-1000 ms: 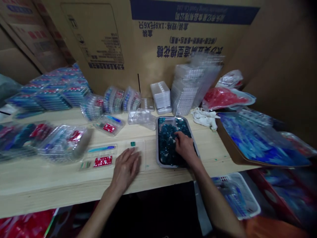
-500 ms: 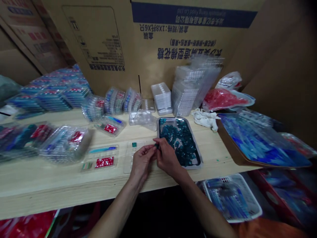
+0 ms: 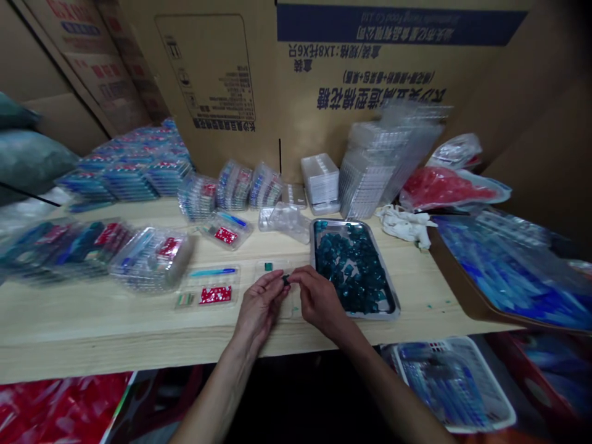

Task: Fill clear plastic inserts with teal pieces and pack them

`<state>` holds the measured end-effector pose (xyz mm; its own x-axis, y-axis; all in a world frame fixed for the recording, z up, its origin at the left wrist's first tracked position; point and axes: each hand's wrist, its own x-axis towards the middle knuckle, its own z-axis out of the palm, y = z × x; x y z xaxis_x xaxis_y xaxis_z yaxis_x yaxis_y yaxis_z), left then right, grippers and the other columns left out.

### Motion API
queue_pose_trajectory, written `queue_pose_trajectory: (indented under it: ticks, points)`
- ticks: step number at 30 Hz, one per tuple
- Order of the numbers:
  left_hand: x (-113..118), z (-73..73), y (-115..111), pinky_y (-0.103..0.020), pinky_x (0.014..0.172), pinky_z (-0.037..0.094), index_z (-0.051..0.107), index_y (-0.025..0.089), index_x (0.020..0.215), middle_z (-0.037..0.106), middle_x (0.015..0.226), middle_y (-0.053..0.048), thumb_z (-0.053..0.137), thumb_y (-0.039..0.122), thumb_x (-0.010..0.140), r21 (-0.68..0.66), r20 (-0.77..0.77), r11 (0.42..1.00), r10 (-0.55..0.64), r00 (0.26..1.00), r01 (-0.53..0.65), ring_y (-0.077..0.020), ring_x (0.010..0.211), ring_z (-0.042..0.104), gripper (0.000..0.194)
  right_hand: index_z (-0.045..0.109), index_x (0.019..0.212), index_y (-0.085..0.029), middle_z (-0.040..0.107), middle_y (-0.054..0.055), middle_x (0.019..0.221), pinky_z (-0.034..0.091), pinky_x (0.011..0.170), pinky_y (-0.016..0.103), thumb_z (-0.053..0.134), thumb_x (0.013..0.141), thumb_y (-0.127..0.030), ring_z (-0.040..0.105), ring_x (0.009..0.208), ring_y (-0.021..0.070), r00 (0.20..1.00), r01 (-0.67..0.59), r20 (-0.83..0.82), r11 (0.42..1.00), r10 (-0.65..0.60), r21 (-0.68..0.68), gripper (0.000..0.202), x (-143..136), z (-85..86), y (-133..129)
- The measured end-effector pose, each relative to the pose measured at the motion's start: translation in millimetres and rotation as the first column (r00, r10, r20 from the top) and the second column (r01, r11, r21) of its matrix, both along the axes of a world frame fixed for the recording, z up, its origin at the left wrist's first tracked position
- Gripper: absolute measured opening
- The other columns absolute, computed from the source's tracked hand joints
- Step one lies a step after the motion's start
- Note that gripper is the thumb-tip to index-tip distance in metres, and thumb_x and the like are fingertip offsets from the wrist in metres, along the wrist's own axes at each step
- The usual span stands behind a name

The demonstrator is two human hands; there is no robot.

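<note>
A small dark green piece (image 3: 285,280) is pinched between the thumb and fingers of my left hand (image 3: 259,307). My right hand (image 3: 320,298) has its thumb and index finger closed at the piece's right side. Partly hidden under both hands lies a clear plastic tray (image 3: 296,302) with a green square (image 3: 268,266) at its top left. Just right of my right hand is a metal tray (image 3: 395,302) holding many dark teal squares (image 3: 365,265). To the left, another clear tray holds a blue pen (image 3: 213,271), a red spotted packet (image 3: 215,295) and a small striped piece (image 3: 185,300).
Filled clear packs (image 3: 150,262) stand in rows on the left. Stacked empty trays (image 3: 320,179), white gloves (image 3: 403,223) and a bag of red pieces (image 3: 451,188) line the back. A carton of blue items (image 3: 499,265) is at right, a white basket (image 3: 504,394) below.
The view has shifted left, so the table things sit further right. My right hand has drawn slightly off the left one, and the green piece shows more clearly between the fingertips.
</note>
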<state>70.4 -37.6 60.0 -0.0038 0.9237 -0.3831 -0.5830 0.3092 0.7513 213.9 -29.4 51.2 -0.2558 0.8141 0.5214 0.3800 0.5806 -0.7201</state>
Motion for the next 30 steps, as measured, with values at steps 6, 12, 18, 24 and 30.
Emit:
queue_pose_trajectory:
  ticks: [6, 12, 18, 24, 30]
  points:
    - [-44, -6.9, 7, -0.025, 0.079, 0.052, 0.077, 0.016, 0.093, 0.076, 0.091, -0.005, 0.078, 0.031, 0.071, 0.229, -0.565, 0.967, 0.040, 0.824, 0.110, -0.0152, 0.082, 0.068, 0.027, 0.058, 0.117, -0.017, 0.064, 0.008, 0.100, 0.051, 0.082, 0.030, 0.042, 0.085, -0.004, 0.063, 0.088, 0.0173, 0.981, 0.125, 0.165, 0.985, -0.104, -0.118, 0.038, 25, -1.2, 10]
    - [-88, -11.5, 36, -0.029, 0.074, 0.052, 0.073, 0.019, 0.095, 0.074, 0.086, -0.004, 0.062, 0.025, 0.084, 0.347, -0.916, 0.858, 0.223, 0.334, 0.378, -0.0182, 0.078, 0.067, 0.016, 0.059, 0.114, -0.010, 0.057, 0.021, 0.113, 0.046, 0.083, 0.041, 0.048, 0.087, -0.012, 0.059, 0.102, 0.0325, 0.529, 0.504, 0.820, 0.859, -0.218, -0.096, 0.029, 64, 2.8, 24]
    - [-69, -27.8, 57, -0.027, 0.072, 0.050, 0.073, 0.020, 0.089, 0.072, 0.086, -0.005, 0.055, 0.006, 0.082, 0.267, -0.950, 0.680, 0.306, 0.068, 0.683, -0.0180, 0.080, 0.067, 0.024, 0.055, 0.111, -0.013, 0.058, 0.016, 0.111, 0.044, 0.079, 0.035, 0.049, 0.091, -0.019, 0.061, 0.100, 0.0281, 0.507, 0.537, 0.841, 0.832, -0.188, -0.138, 0.021, 67, -2.1, 33]
    - [-79, -49.2, 64, -0.028, 0.074, 0.052, 0.074, 0.021, 0.092, 0.074, 0.089, -0.005, 0.056, 0.011, 0.086, 0.326, -0.935, 0.661, 0.331, 0.128, 0.676, -0.0179, 0.081, 0.069, 0.021, 0.058, 0.120, -0.015, 0.057, 0.013, 0.120, 0.042, 0.081, 0.030, 0.049, 0.092, -0.015, 0.060, 0.105, 0.0235, 0.600, 0.465, 0.796, 0.846, -0.084, -0.261, 0.029, 84, -6.7, 40]
    - [-80, -52.7, 61, -0.030, 0.080, 0.053, 0.074, 0.022, 0.096, 0.074, 0.094, -0.007, 0.056, 0.021, 0.091, 0.443, -0.896, 0.668, 0.358, 0.264, 0.598, -0.0188, 0.087, 0.070, 0.019, 0.061, 0.111, -0.014, 0.059, 0.013, 0.110, 0.040, 0.075, 0.030, 0.047, 0.091, -0.013, 0.061, 0.095, 0.0231, 0.557, 0.446, 0.826, 0.871, -0.088, -0.208, 0.024, 84, -7.9, 43]
